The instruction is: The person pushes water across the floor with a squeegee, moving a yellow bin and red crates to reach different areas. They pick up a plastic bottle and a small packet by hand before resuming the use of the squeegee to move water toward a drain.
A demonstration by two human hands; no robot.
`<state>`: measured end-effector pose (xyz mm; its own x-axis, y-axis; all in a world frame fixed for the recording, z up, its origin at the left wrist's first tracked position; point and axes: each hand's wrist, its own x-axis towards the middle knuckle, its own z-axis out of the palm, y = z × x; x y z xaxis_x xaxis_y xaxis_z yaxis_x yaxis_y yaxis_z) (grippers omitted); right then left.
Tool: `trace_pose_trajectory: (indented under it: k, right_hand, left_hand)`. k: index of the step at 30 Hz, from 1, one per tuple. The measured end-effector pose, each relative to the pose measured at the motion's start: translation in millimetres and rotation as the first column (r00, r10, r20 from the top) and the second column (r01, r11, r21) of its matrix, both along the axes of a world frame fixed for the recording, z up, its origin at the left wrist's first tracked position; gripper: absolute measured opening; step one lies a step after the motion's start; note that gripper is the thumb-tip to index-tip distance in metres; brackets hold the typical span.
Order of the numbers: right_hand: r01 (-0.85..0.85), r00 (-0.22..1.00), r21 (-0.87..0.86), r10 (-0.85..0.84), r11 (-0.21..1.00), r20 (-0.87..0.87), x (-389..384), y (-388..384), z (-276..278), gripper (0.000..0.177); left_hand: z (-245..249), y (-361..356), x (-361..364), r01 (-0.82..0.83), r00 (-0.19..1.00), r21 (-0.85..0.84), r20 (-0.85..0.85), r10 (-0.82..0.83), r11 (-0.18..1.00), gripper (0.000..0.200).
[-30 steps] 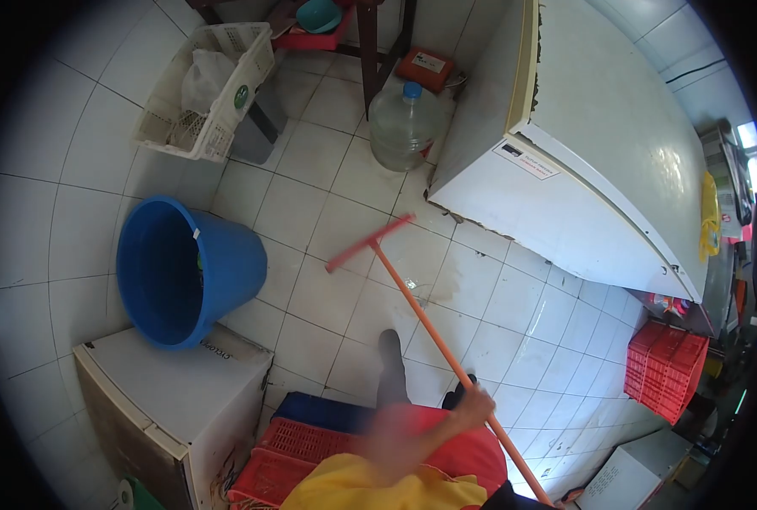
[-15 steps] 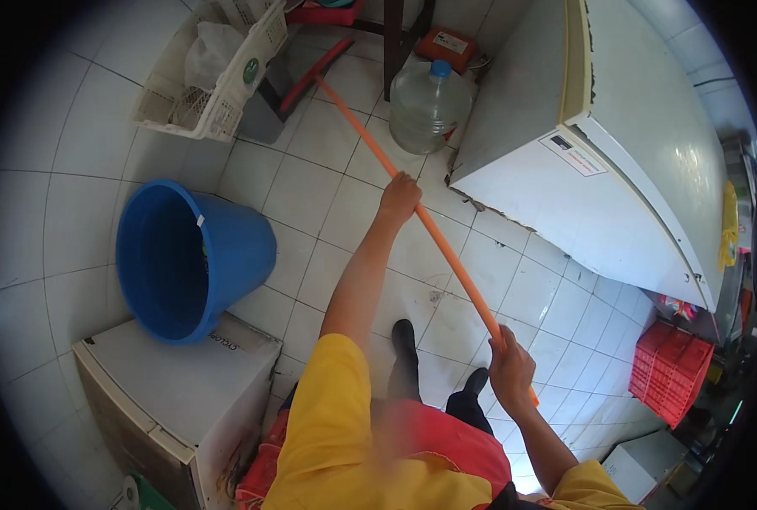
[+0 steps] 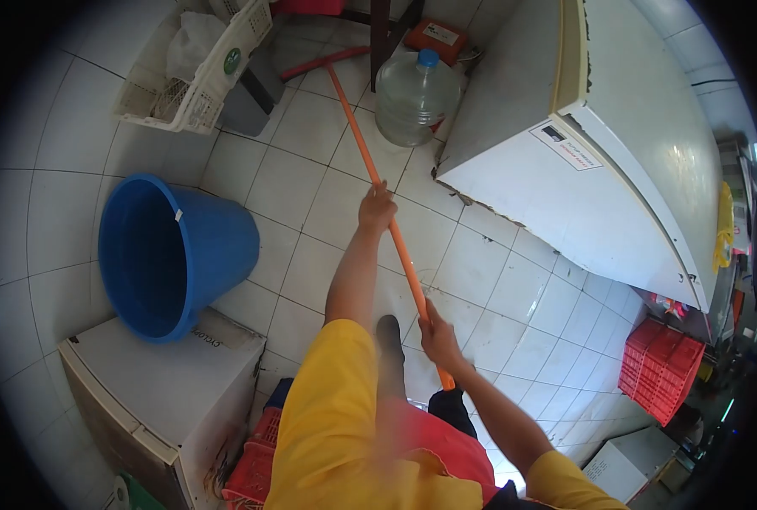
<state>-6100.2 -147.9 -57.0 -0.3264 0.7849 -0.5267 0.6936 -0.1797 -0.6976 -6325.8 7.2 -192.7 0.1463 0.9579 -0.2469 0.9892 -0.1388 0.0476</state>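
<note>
A floor squeegee [image 3: 358,136] with a long orange handle and a red head reaches away from me across the tiles. Its head rests on the floor at the far end, near a table leg. My left hand [image 3: 377,209] is wrapped round the middle of the handle, arm stretched forward. Closer to my body, my right hand [image 3: 440,338] grips the handle near its end. Just right of the squeegee head stands a large clear water bottle [image 3: 414,102] with a blue cap.
To the left, a blue bucket [image 3: 225,238] lies tipped on a small white fridge [image 3: 175,374]. A white crate [image 3: 200,93] sits at the upper left. On the right are a large white freezer [image 3: 514,153] and a red crate [image 3: 660,370]. An orange box [image 3: 434,41] lies behind the bottle.
The squeegee head has swung from a slant to nearly level across the floor. My right hand has moved left and slightly up with the handle, which stands steeper. The view has shifted slightly.
</note>
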Motion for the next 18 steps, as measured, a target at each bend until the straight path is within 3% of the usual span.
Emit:
trace_pose_trajectory:
  k: [1, 3, 6, 10, 12, 16, 18]
  right_hand:
    - [0.001, 1.000, 0.004, -0.001, 1.000, 0.001, 12, -12, 4, 0.043]
    - [0.006, 0.997, -0.023, -0.004, 1.000, 0.072, 30, -30, 13, 0.044]
    - [-0.033, 0.993, -0.029, 0.036, 0.999, 0.113, 57, -42, 34, 0.043]
    - [-0.047, 0.993, -0.030, 0.050, 0.998, 0.109, 94, -62, 73, 0.039]
    - [-0.079, 0.973, -0.098, 0.098, 0.992, 0.210, 120, -82, 95, 0.038]
    - [-0.073, 0.930, -0.174, 0.130, 0.982, 0.344, 207, -167, 139, 0.038]
    - [0.009, 0.867, -0.341, 0.163, 0.940, 0.470, 246, -209, 191, 0.039]
  left_hand:
    - [-3, -11, 13, 0.044, 0.999, -0.096, 0.003, -0.044, 0.994, 0.012]
    - [-23, -27, 33, 0.084, 0.996, -0.060, 0.018, -0.083, 0.995, 0.012]
    - [3, -48, 55, 0.107, 0.989, -0.091, 0.110, -0.096, 0.990, 0.012]
    - [21, -78, 90, 0.191, 0.982, -0.135, 0.014, -0.191, 0.972, 0.010]
    - [42, -103, 114, 0.259, 0.961, -0.274, -0.029, -0.277, 0.926, 0.006]
    - [51, -201, 199, 0.350, 0.924, -0.309, 0.271, -0.271, 0.884, 0.011]
    - [73, -256, 260, 0.460, 0.860, -0.301, 0.385, -0.335, 0.835, 0.012]
